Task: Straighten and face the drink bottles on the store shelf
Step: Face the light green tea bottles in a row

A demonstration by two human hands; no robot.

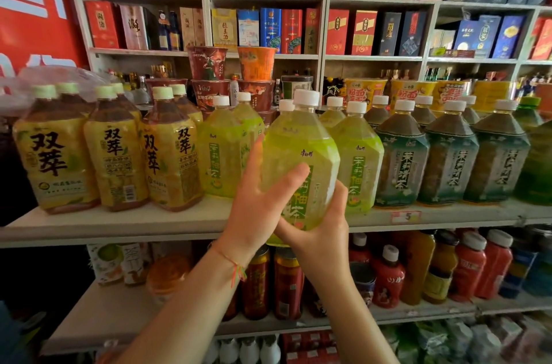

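A large light-green drink bottle with a white cap is lifted off the shelf, tilted slightly left, in front of the row. My left hand grips its lower left side, thumb across the label. My right hand cups its bottom right from below. Two more light-green bottles stand on the shelf, one to the left and one to the right. Three yellow tea bottles stand at the left, three dark teal-label bottles at the right.
Stacked noodle cups sit behind the bottle row. Boxed liquor fills the upper shelves. Red bottles and cans stand on the shelf below. A price tag sticks to the shelf edge. A red banner hangs at the left.
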